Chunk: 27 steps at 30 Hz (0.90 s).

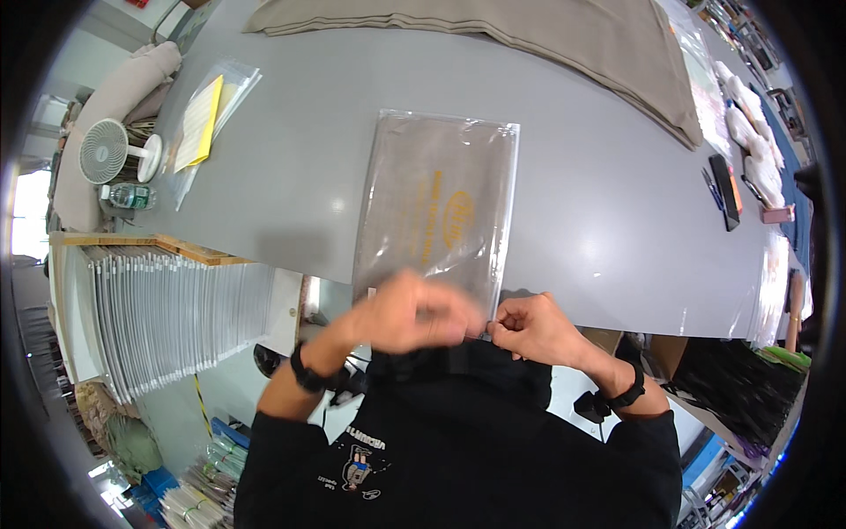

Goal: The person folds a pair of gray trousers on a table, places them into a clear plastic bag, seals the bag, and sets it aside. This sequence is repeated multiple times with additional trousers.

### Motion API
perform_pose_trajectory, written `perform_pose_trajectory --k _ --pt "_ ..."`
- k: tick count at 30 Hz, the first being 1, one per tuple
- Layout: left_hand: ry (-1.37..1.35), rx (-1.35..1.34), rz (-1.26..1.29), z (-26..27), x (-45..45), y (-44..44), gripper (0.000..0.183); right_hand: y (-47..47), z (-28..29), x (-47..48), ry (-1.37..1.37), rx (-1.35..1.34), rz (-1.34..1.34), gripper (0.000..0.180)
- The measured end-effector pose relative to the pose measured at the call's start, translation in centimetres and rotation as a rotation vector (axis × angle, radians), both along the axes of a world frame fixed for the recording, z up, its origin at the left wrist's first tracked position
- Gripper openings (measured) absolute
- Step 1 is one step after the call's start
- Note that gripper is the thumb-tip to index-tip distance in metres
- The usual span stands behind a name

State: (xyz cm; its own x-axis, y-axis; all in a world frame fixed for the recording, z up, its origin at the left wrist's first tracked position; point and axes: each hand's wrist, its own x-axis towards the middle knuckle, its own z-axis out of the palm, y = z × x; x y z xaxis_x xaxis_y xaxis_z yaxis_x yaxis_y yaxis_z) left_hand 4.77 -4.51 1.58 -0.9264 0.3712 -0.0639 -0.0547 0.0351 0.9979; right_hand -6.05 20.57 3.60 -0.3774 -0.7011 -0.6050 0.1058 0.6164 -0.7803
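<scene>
A clear plastic bag (436, 192) with yellow printing lies on the grey table, its near end reaching over the table's front edge towards me. Something flat and grey-brown, which looks like fabric, shows inside it. A white strip runs down the bag's right side. At that strip's near corner my right hand (538, 327) pinches the bag between thumb and fingers. Blurred by motion, my left hand (420, 314) is over the bag's near end with its fingers curled; whether it grips anything is hidden.
Folded beige fabric (529, 26) spans the table's far side. At left are a white fan (106, 152), a water bottle (130, 196) and a yellow paper (206, 125) on plastic bags. A black phone-like object (724, 192) lies right. Below the table, a wooden-edged box (198, 254) holds many bagged sheets.
</scene>
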Motion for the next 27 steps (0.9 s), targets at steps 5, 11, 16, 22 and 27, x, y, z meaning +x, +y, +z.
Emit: perform_pose_trajectory --k 5,11,16,22,27 --pt "-0.651 0.342 0.212 -3.8 10.9 1.7 0.047 -0.7 -1.5 2.0 0.214 -0.109 0.293 0.019" --pt "-0.503 0.281 1.133 -4.3 9.5 3.2 0.034 -3.4 -0.3 2.0 0.453 -0.364 0.338 0.013" --pt "0.063 0.248 1.332 2.8 11.0 -2.4 0.028 -4.8 -1.0 -1.7 0.450 -0.292 0.074 0.019" --pt "0.416 -0.060 1.924 13.5 21.0 -12.2 0.026 -3.9 -3.7 -3.1 0.412 -0.283 -0.033 0.026" --pt "0.943 -0.396 2.312 23.2 31.6 -15.3 0.021 -3.6 -4.5 -3.2 0.340 -0.296 -0.092 0.027"
